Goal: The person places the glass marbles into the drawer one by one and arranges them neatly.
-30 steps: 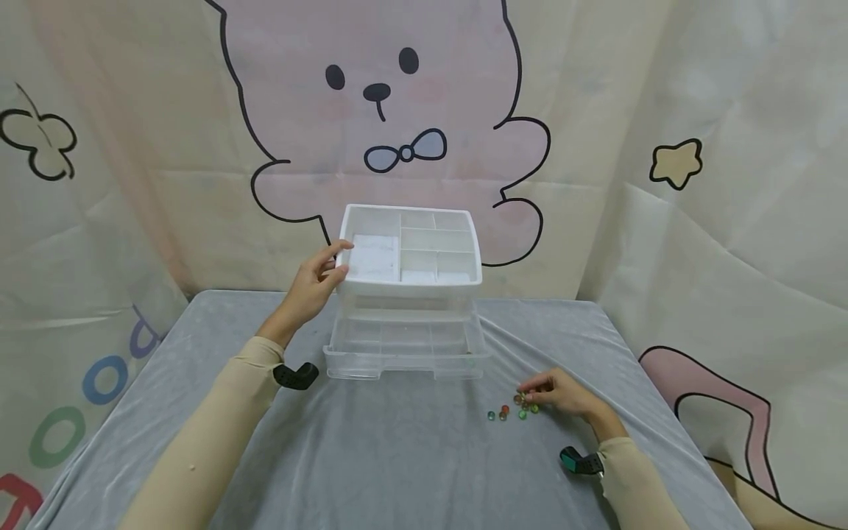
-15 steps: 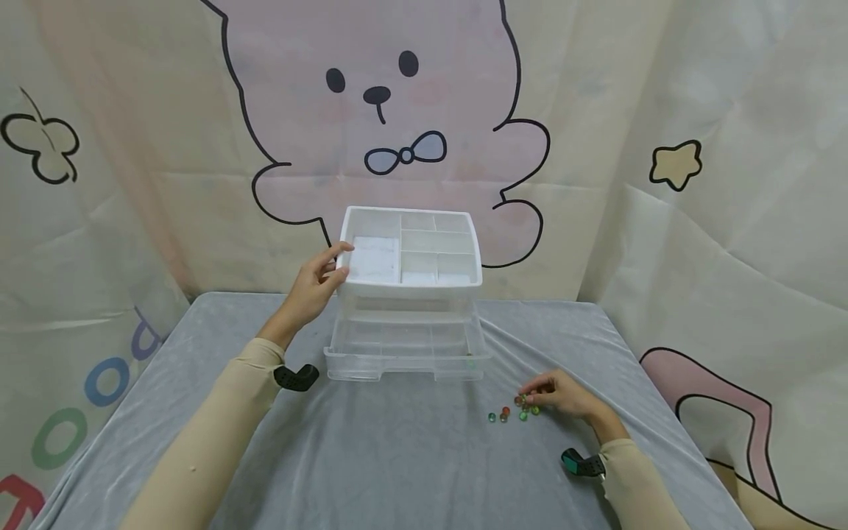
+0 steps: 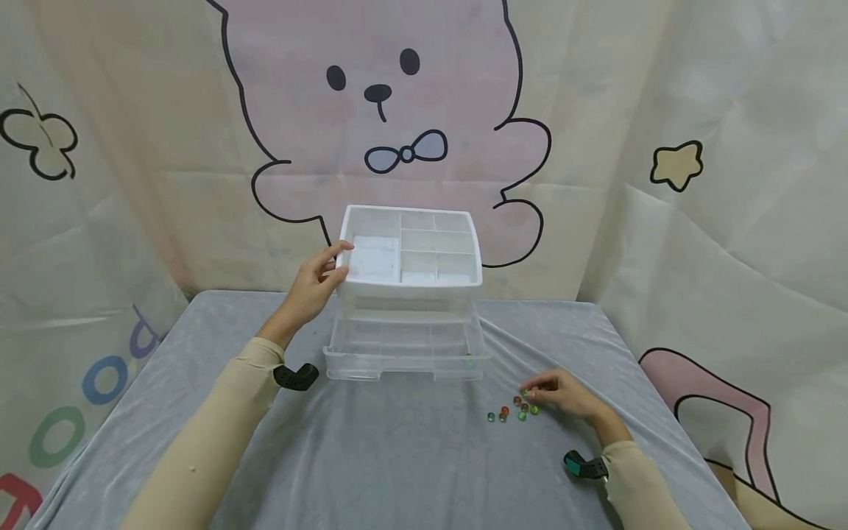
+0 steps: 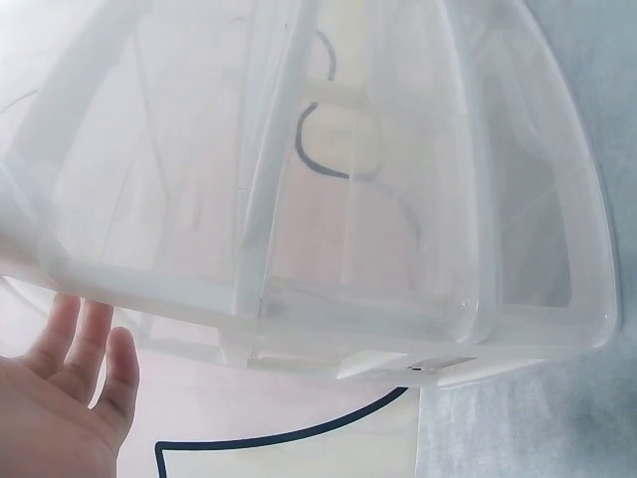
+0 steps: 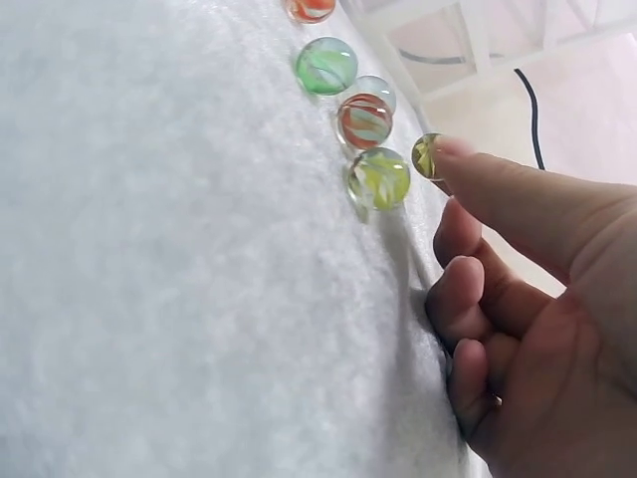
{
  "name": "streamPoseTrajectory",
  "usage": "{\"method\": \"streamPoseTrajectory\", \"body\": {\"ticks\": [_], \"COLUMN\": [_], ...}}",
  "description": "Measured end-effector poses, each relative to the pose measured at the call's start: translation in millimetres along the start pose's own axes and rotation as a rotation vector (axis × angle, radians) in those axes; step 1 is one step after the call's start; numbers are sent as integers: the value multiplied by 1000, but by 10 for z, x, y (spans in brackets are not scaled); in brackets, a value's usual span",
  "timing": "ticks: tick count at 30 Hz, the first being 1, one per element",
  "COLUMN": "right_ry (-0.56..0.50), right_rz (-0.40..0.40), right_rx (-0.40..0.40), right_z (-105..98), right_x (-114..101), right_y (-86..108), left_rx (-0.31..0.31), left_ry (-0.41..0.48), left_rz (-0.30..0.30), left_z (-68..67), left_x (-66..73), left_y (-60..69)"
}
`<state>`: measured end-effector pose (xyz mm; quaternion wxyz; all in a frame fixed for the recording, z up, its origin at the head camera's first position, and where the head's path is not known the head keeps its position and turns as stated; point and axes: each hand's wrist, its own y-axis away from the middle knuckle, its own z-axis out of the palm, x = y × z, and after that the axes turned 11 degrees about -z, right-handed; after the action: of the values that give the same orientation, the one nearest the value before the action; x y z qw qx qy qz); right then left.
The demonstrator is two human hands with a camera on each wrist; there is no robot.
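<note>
Over grey cloth [image 3: 397, 456], right grip [image 5: 557, 349] partly hides marble [image 5: 424, 157]

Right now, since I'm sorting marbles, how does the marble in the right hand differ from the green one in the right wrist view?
The held marble shows yellow swirls; the green marble shows green and pale ones. The held marble is pinched in the right hand, partly hidden; the green marble rests on the cloth, seen whole. Both look glassy and see-through.
</note>
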<state>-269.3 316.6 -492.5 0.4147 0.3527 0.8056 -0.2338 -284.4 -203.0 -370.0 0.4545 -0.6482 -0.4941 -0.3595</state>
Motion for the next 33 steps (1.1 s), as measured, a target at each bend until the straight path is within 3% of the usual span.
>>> {"method": "streamPoseTrajectory", "body": {"ticks": [9, 15, 28, 33], "right_ry": [49, 32, 32, 18], "right_rz": [25, -24, -34, -111], "right_rx": [124, 156, 197, 213], "right_z": [0, -7, -4, 0], "right_x": [-49, -128, -423, -508], "right_y": [-10, -53, -145, -196], "left_rx": [-3, -4, -2, -5], "left_ry": [0, -10, -11, -11], "left_rz": [11, -1, 4, 19], "left_z": [-7, -11, 0, -6], "left_x": [7, 16, 20, 9], "left_y": [15, 18, 10, 3]}}
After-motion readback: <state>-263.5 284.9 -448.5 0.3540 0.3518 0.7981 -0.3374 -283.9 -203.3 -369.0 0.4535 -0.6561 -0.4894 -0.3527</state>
